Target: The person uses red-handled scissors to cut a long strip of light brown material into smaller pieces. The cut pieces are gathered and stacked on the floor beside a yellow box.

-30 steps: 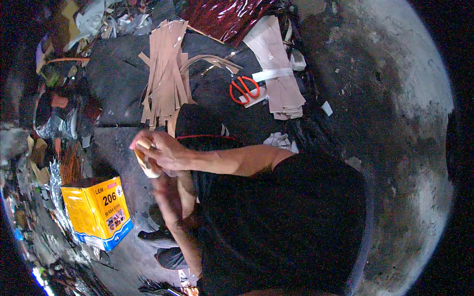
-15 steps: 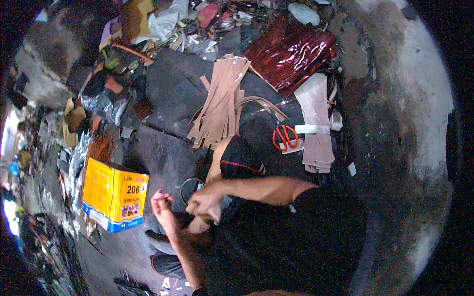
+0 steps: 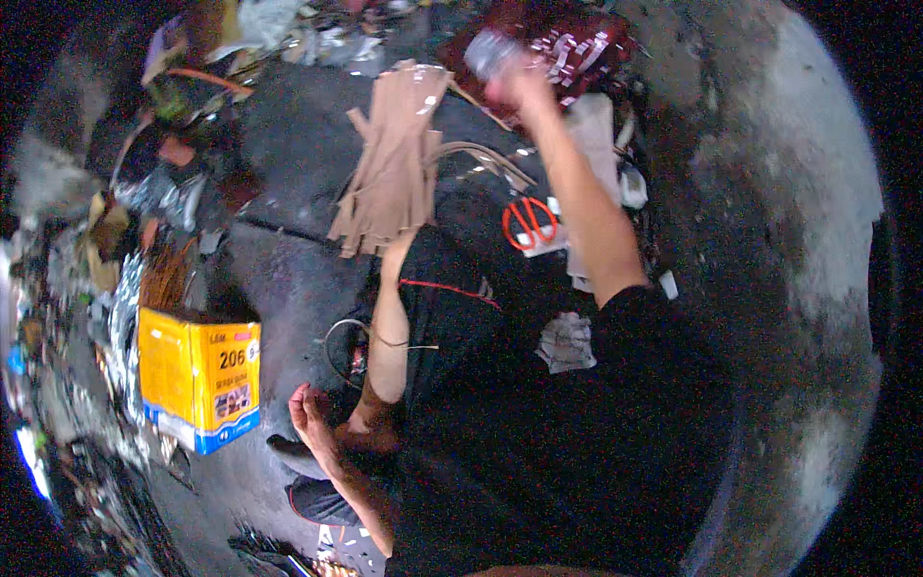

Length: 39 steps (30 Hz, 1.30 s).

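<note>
My right hand (image 3: 524,85), smeared by motion, reaches out at the far right over a shiny dark red sheet (image 3: 586,58). It is closed on a pale see-through object (image 3: 490,53), whose kind the blur hides. Low at the left, my left hand (image 3: 308,412) rests with loosely bent fingers and nothing visible in it. Near it, a thin curved strip (image 3: 332,337) loops across my bare leg (image 3: 387,337). Beyond the leg lies a fanned pile of flat brown strips (image 3: 389,168). Orange-handled scissors (image 3: 531,223) sit to its right, their blades hard to make out.
At the left stands a yellow and blue box (image 3: 200,375) with thin brown strands behind it. A pale bundle of strips (image 3: 594,144) lies partly under my right forearm. Crumpled pale material (image 3: 567,341) rests against my dark clothing. Mixed scrap spreads along the far and left sides.
My right hand has moved from beside my leg out to the far right, now with the see-through object. My left hand has hardly moved. The whole view has shifted slightly.
</note>
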Each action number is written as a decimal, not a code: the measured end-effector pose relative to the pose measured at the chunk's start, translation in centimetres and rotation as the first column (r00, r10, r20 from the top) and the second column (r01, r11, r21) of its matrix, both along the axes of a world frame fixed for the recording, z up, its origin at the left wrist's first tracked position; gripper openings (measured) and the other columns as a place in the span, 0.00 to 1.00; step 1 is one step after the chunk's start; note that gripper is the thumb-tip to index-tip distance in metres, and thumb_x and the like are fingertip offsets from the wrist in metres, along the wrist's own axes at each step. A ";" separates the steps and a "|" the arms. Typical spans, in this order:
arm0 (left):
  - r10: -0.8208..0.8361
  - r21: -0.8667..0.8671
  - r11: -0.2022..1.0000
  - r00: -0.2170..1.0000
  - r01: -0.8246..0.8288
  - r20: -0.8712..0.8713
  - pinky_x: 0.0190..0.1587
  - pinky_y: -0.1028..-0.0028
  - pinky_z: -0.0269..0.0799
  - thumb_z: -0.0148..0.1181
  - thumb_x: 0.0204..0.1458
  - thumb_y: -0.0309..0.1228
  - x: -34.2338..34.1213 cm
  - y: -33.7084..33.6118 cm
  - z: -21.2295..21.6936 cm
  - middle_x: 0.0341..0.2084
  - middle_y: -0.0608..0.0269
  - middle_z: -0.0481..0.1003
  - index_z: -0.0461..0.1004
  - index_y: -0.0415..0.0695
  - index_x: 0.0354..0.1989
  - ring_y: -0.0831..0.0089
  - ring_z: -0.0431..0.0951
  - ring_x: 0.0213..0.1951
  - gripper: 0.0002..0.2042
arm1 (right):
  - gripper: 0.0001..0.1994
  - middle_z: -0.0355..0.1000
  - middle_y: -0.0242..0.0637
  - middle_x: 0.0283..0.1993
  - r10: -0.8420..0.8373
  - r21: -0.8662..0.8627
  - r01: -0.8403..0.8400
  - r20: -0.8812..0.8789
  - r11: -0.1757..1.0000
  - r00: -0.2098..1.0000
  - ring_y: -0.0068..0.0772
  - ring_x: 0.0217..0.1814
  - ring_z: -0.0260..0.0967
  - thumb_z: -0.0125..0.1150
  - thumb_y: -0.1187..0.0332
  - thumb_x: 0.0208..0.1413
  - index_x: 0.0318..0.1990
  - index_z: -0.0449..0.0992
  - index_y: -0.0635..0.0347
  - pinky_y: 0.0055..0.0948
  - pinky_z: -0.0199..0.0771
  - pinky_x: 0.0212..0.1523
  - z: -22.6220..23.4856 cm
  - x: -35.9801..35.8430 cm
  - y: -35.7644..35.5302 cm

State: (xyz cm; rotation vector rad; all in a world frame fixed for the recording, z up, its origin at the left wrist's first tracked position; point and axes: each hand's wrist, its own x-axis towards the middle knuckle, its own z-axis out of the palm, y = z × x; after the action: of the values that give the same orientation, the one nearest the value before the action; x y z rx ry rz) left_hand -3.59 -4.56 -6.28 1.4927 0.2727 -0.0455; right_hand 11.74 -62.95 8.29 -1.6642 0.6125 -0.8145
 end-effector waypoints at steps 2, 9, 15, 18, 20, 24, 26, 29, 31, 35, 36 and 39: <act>-0.160 0.067 0.985 0.987 0.161 -0.022 0.33 0.80 0.64 0.53 0.56 0.33 1.1 -2.9 1.4 0.27 0.70 0.69 0.70 0.43 0.41 0.81 0.67 0.29 0.09 | 0.10 0.69 0.35 0.20 0.154 -0.072 -0.170 -0.192 0.983 0.969 0.25 0.16 0.66 0.54 0.65 0.53 0.32 0.72 0.63 0.24 0.62 0.12 -7.9 -5.0 1.9; -0.566 0.575 0.667 0.824 0.473 -0.021 0.42 0.73 0.65 0.52 0.55 0.31 3.6 -7.8 4.0 0.38 0.60 0.72 0.69 0.38 0.45 0.70 0.70 0.38 0.12 | 0.12 0.72 0.41 0.28 0.327 -0.205 -0.638 -0.719 0.742 0.613 0.35 0.33 0.71 0.60 0.61 0.50 0.32 0.76 0.62 0.35 0.68 0.35 -16.2 -18.4 9.0; -0.473 0.352 0.818 0.880 0.456 -0.041 0.44 0.73 0.66 0.50 0.56 0.31 4.1 -5.9 2.3 0.36 0.58 0.73 0.70 0.38 0.44 0.71 0.71 0.38 0.12 | 0.18 0.65 0.34 0.38 -0.292 0.473 0.111 0.327 0.874 0.899 0.25 0.32 0.64 0.55 0.60 0.54 0.48 0.64 0.60 0.24 0.69 0.31 -12.4 -19.5 0.8; -0.361 0.468 0.843 0.924 0.265 0.126 0.42 0.73 0.66 0.50 0.56 0.32 3.4 -3.8 3.8 0.31 0.60 0.73 0.70 0.38 0.43 0.72 0.71 0.36 0.12 | 0.20 0.65 0.35 0.40 -0.655 0.654 0.362 0.277 0.665 0.703 0.27 0.32 0.62 0.52 0.57 0.56 0.51 0.62 0.60 0.29 0.70 0.35 -12.4 -21.3 -3.8; -0.282 0.587 0.804 0.929 0.092 0.241 0.42 0.71 0.67 0.51 0.57 0.33 2.4 -1.5 4.5 0.32 0.59 0.73 0.71 0.37 0.42 0.70 0.72 0.37 0.11 | 0.19 0.66 0.33 0.37 -0.586 0.654 0.370 0.139 0.660 0.798 0.24 0.29 0.62 0.51 0.54 0.57 0.47 0.66 0.59 0.26 0.71 0.33 -11.1 -19.9 -0.3; -0.181 0.823 0.560 0.955 -0.098 0.237 0.43 0.66 0.68 0.52 0.55 0.33 1.3 4.6 2.7 0.36 0.51 0.74 0.71 0.38 0.40 0.58 0.73 0.39 0.11 | 0.13 0.68 0.29 0.29 -0.160 0.430 0.142 0.006 0.892 0.987 0.17 0.21 0.59 0.53 0.57 0.56 0.38 0.73 0.58 0.19 0.65 0.22 -15.9 -16.9 6.7; -0.106 0.801 0.591 0.977 -0.089 0.187 0.44 0.66 0.68 0.51 0.56 0.34 0.8 4.8 3.8 0.36 0.50 0.75 0.71 0.38 0.40 0.56 0.74 0.39 0.11 | 0.12 0.70 0.30 0.28 -0.044 0.463 0.017 0.047 0.886 0.998 0.16 0.21 0.61 0.58 0.58 0.54 0.37 0.75 0.57 0.16 0.63 0.21 -18.4 -14.9 9.4; -0.206 0.823 0.568 0.971 0.019 0.120 0.45 0.66 0.68 0.52 0.56 0.34 1.1 3.8 5.3 0.36 0.50 0.75 0.71 0.38 0.40 0.58 0.75 0.41 0.12 | 0.16 0.73 0.30 0.34 0.197 0.305 -0.206 0.059 0.930 0.979 0.17 0.28 0.66 0.56 0.55 0.54 0.39 0.76 0.59 0.17 0.66 0.28 -22.2 -11.9 10.5; -0.215 0.792 0.610 0.959 -0.018 0.187 0.45 0.66 0.68 0.52 0.55 0.34 0.7 4.7 4.0 0.36 0.50 0.75 0.71 0.38 0.40 0.58 0.75 0.41 0.11 | 0.23 0.74 0.34 0.39 0.411 0.369 -0.365 -0.050 0.855 0.910 0.24 0.38 0.68 0.52 0.48 0.55 0.44 0.75 0.59 0.25 0.66 0.42 -20.3 -10.0 11.8; -0.184 0.777 0.617 0.938 -0.123 0.294 0.44 0.68 0.68 0.53 0.55 0.32 0.8 3.3 3.5 0.35 0.51 0.76 0.72 0.37 0.39 0.59 0.76 0.39 0.10 | 0.25 0.73 0.36 0.42 0.579 0.382 -0.450 -0.363 0.807 0.730 0.27 0.42 0.68 0.51 0.46 0.55 0.47 0.74 0.58 0.28 0.64 0.46 -18.7 -12.0 12.7; -0.137 0.750 0.650 0.952 -0.122 0.274 0.43 0.69 0.68 0.52 0.55 0.31 0.9 2.3 4.6 0.34 0.52 0.76 0.72 0.38 0.39 0.62 0.76 0.38 0.10 | 0.25 0.72 0.37 0.42 0.580 0.342 -0.470 -0.427 0.814 0.694 0.28 0.43 0.68 0.51 0.46 0.55 0.47 0.74 0.58 0.29 0.63 0.47 -18.5 -14.0 12.8; 0.037 0.619 0.765 0.971 -0.179 0.236 0.41 0.71 0.69 0.51 0.56 0.30 0.9 2.1 5.2 0.30 0.56 0.75 0.72 0.39 0.39 0.69 0.75 0.35 0.09 | 0.25 0.72 0.39 0.44 0.549 0.248 -0.503 -0.542 0.828 0.637 0.29 0.44 0.67 0.50 0.47 0.55 0.48 0.73 0.59 0.31 0.62 0.49 -17.5 -19.0 12.8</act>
State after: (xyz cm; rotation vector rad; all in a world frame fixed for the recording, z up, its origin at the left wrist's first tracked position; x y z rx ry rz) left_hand -2.73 -2.43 -1.06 2.1435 0.2088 0.3343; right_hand -7.29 -50.15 -9.16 -1.8939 0.5133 0.1900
